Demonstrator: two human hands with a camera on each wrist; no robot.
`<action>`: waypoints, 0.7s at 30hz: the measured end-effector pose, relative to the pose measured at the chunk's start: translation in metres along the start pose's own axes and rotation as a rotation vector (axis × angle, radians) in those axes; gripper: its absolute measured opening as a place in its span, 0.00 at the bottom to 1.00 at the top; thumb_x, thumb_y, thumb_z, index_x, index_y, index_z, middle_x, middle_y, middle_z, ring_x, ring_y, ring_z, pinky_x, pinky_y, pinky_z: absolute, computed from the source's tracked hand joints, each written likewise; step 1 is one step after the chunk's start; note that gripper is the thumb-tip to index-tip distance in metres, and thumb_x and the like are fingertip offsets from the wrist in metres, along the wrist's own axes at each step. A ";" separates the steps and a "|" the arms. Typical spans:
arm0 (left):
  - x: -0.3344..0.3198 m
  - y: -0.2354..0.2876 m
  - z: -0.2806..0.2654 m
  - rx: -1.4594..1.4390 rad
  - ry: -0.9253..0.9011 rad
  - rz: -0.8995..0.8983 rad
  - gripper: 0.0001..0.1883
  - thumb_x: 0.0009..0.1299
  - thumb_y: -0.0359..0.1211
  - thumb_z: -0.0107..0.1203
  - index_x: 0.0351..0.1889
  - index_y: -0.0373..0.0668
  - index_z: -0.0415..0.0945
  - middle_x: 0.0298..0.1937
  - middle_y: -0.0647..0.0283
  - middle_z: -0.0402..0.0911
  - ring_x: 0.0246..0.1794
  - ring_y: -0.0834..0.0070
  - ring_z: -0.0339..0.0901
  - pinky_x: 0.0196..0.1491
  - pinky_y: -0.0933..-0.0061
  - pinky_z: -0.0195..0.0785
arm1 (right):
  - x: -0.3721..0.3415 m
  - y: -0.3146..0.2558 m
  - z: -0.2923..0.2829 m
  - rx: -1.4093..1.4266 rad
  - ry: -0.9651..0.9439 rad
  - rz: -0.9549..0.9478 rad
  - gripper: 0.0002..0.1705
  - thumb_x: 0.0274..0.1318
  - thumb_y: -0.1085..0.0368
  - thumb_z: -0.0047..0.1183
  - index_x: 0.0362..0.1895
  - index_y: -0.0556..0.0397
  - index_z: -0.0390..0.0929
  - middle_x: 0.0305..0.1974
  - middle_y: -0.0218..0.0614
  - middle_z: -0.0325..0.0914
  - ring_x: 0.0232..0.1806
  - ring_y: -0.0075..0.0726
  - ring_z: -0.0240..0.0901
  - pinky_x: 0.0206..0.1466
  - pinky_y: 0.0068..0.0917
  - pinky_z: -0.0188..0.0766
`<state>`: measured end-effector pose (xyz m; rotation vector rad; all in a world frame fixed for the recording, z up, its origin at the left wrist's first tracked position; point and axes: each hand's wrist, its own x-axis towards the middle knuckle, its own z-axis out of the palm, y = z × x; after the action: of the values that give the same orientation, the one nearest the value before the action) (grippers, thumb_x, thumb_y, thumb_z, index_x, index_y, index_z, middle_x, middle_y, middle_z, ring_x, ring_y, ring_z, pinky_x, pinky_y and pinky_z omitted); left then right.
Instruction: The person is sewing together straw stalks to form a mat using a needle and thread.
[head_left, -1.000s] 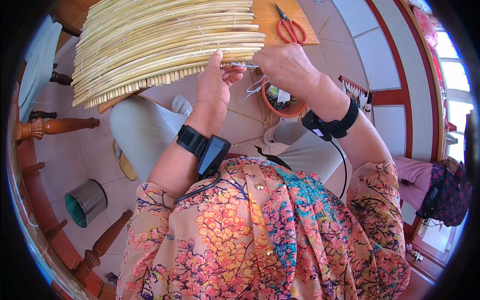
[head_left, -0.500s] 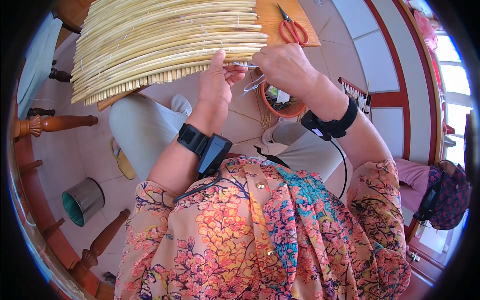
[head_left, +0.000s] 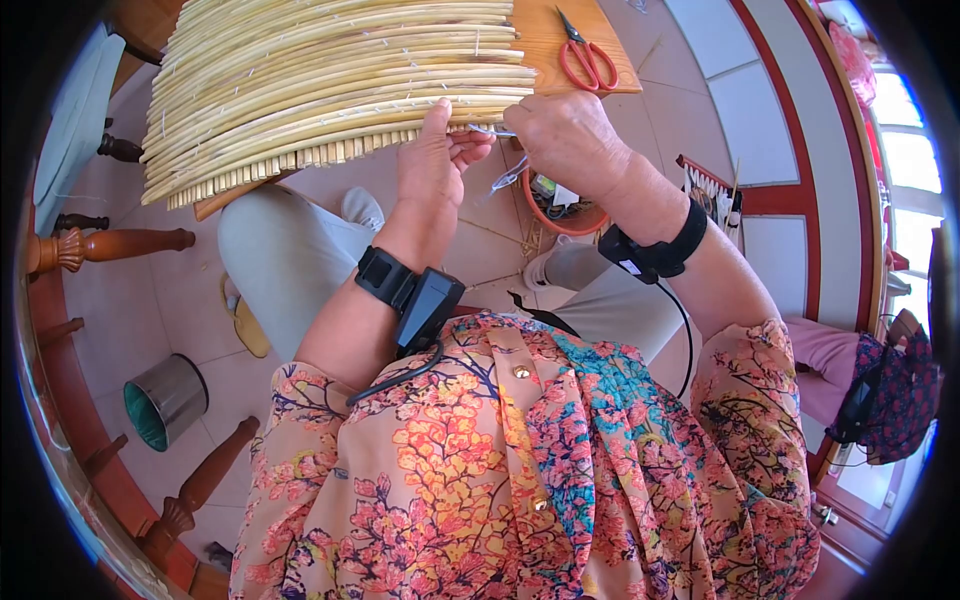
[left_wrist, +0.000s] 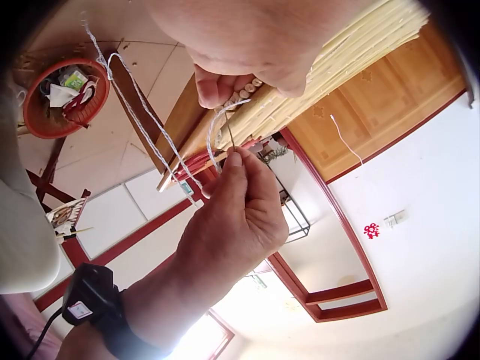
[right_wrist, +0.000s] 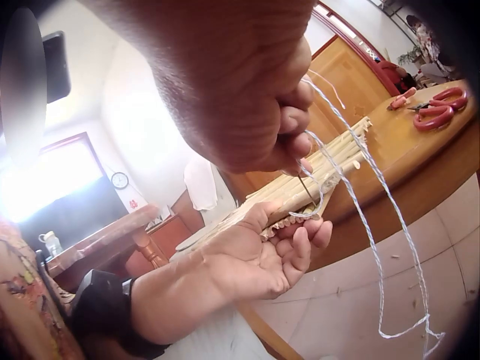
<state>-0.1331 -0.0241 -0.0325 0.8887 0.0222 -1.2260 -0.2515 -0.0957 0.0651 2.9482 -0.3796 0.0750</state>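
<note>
A mat of pale stalks (head_left: 330, 95), stitched with rows of white thread, lies at the top of the head view. My left hand (head_left: 430, 170) grips its near right corner, thumb on top and fingers curled underneath. Just right of that corner, my right hand (head_left: 575, 145) pinches a thin needle (left_wrist: 230, 133) between thumb and forefinger. The needle points at the cut stalk ends (left_wrist: 241, 94), close to the left fingers. A white-blue string (right_wrist: 373, 247) loops around the needle area and hangs in long strands below the right hand.
Red-handled scissors (head_left: 590, 68) lie on the wooden table (head_left: 620, 70) beyond the right hand. An orange basket (head_left: 590, 222) with scraps stands on the floor below. At the left are a metal bin (head_left: 185, 390) and turned wooden chair legs (head_left: 130, 248).
The mat and scissors have shifted slightly right in the head view. My right hand has dipped a little, and the hanging string has changed shape. My left hand keeps its hold on the mat.
</note>
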 end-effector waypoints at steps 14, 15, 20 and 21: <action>0.003 -0.001 -0.004 0.058 -0.029 0.004 0.19 0.67 0.43 0.47 0.41 0.33 0.69 0.29 0.52 0.78 0.29 0.64 0.79 0.30 0.74 0.74 | 0.000 -0.003 -0.001 0.002 -0.033 0.038 0.05 0.41 0.66 0.50 0.24 0.53 0.75 0.23 0.38 0.76 0.26 0.41 0.76 0.25 0.33 0.72; 0.002 0.000 -0.003 0.076 -0.011 -0.009 0.19 0.67 0.43 0.47 0.41 0.33 0.68 0.29 0.51 0.78 0.29 0.64 0.79 0.30 0.74 0.74 | 0.001 -0.003 -0.003 0.009 -0.064 0.054 0.05 0.40 0.67 0.50 0.25 0.53 0.75 0.24 0.38 0.76 0.27 0.41 0.77 0.26 0.33 0.72; 0.001 0.001 -0.004 0.086 -0.023 -0.009 0.21 0.67 0.44 0.47 0.41 0.31 0.68 0.29 0.50 0.78 0.29 0.64 0.79 0.31 0.72 0.74 | 0.004 0.000 -0.008 -0.030 -0.168 0.094 0.04 0.39 0.68 0.51 0.24 0.54 0.75 0.23 0.38 0.76 0.27 0.42 0.76 0.26 0.34 0.71; 0.002 0.000 -0.004 0.082 -0.029 -0.009 0.21 0.67 0.44 0.47 0.41 0.31 0.68 0.29 0.50 0.78 0.29 0.64 0.79 0.32 0.72 0.74 | 0.004 0.001 -0.008 -0.040 -0.188 0.107 0.04 0.38 0.68 0.51 0.23 0.54 0.74 0.22 0.38 0.75 0.27 0.43 0.75 0.26 0.35 0.70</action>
<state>-0.1304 -0.0229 -0.0360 0.9429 -0.0482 -1.2549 -0.2479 -0.0963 0.0732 2.9026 -0.5572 -0.1960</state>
